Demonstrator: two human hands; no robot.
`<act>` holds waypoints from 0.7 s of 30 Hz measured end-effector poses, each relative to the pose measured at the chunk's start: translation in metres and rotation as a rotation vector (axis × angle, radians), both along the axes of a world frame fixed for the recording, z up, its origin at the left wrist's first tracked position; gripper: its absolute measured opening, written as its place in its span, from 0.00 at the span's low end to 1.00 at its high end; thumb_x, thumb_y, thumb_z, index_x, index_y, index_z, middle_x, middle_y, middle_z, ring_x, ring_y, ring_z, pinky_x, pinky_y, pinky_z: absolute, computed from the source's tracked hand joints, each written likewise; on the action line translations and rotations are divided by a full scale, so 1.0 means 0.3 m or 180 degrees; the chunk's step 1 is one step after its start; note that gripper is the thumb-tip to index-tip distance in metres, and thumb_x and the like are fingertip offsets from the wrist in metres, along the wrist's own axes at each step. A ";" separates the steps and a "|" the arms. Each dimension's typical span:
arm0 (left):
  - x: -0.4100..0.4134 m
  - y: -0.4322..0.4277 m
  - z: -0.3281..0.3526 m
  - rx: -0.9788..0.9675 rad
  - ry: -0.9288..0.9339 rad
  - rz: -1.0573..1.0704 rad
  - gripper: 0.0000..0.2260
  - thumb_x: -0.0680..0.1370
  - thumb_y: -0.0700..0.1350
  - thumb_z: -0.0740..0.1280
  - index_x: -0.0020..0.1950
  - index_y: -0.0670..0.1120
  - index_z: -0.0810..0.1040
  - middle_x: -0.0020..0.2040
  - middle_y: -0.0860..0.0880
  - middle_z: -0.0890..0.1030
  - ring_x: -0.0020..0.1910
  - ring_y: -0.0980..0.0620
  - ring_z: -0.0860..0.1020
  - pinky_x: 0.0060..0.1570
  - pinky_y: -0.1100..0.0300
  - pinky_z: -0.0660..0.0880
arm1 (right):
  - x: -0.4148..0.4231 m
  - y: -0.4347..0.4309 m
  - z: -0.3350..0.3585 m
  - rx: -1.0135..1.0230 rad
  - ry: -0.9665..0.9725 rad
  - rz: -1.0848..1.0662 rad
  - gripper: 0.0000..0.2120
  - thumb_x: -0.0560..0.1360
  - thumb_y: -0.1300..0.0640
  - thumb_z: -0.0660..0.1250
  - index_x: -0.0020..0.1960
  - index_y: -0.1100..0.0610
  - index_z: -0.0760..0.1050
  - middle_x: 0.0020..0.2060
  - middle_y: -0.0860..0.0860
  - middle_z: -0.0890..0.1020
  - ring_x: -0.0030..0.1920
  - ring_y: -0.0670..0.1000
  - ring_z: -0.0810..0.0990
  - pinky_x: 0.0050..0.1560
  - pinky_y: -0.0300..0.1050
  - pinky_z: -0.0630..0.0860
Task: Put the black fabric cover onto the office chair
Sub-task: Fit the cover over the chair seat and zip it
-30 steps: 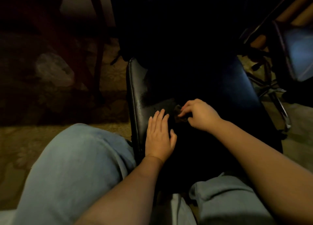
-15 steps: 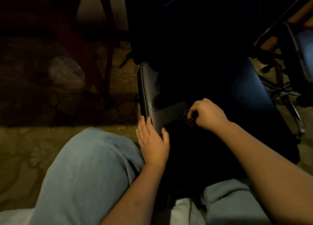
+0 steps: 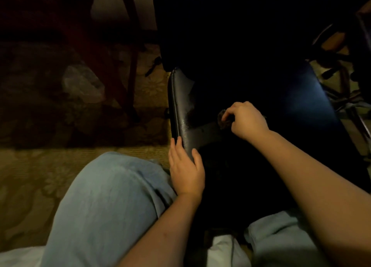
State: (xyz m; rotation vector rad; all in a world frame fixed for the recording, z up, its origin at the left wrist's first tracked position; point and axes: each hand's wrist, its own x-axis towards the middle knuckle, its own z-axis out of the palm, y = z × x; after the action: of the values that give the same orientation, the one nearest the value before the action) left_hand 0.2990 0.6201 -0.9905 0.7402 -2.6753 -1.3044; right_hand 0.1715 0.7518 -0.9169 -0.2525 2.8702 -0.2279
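Note:
The office chair (image 3: 181, 110) lies in front of me, a black leather panel with a shiny piped left edge. The black fabric cover (image 3: 251, 76) drapes over most of it and is hard to tell from the dark leather. My left hand (image 3: 186, 166) lies along the chair's left edge, fingers down the side and thumb on the top face. My right hand (image 3: 247, 119) has curled fingers and pinches a small bunched bit of the cover's edge near the panel's middle.
Dark red wooden furniture legs (image 3: 130, 66) stand on the patterned carpet (image 3: 30, 176) to the left, beside a crumpled pale plastic bag (image 3: 82, 84). Another chair's metal base (image 3: 349, 104) is at the right. My knees in light blue jeans (image 3: 104, 206) flank the chair.
My left hand slid from lying flat on the leather to the chair's left edge. My right hand kept its pinch on the cover. The view shifted slightly.

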 end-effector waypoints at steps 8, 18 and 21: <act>0.011 0.007 0.006 0.0128 0.0015 0.0035 0.23 0.82 0.49 0.57 0.77 0.45 0.60 0.78 0.45 0.58 0.76 0.49 0.57 0.71 0.52 0.60 | 0.105 0.031 0.089 0.0309 -0.1421 0.0225 0.17 0.73 0.67 0.64 0.40 0.46 0.82 0.49 0.43 0.80 0.53 0.49 0.78 0.55 0.47 0.78; 0.008 0.021 -0.016 -0.0230 0.0045 0.0050 0.32 0.76 0.59 0.47 0.76 0.44 0.61 0.77 0.45 0.60 0.75 0.47 0.59 0.70 0.51 0.63 | 0.006 -0.016 -0.012 0.0049 0.0087 -0.0046 0.19 0.75 0.65 0.64 0.61 0.48 0.78 0.62 0.50 0.75 0.62 0.53 0.70 0.58 0.48 0.74; 0.003 0.023 -0.019 -0.0305 0.0019 0.0055 0.31 0.76 0.58 0.48 0.76 0.43 0.62 0.76 0.45 0.61 0.74 0.46 0.60 0.69 0.50 0.64 | -0.002 -0.018 -0.047 0.0028 0.0263 -0.0065 0.21 0.77 0.65 0.63 0.67 0.50 0.73 0.65 0.50 0.73 0.64 0.54 0.69 0.59 0.48 0.73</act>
State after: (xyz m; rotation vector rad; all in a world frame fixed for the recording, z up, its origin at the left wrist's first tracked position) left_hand 0.3000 0.6270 -0.9963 0.7450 -2.6984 -1.1631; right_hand 0.1708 0.7465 -0.9309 -0.2361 2.9560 -0.2135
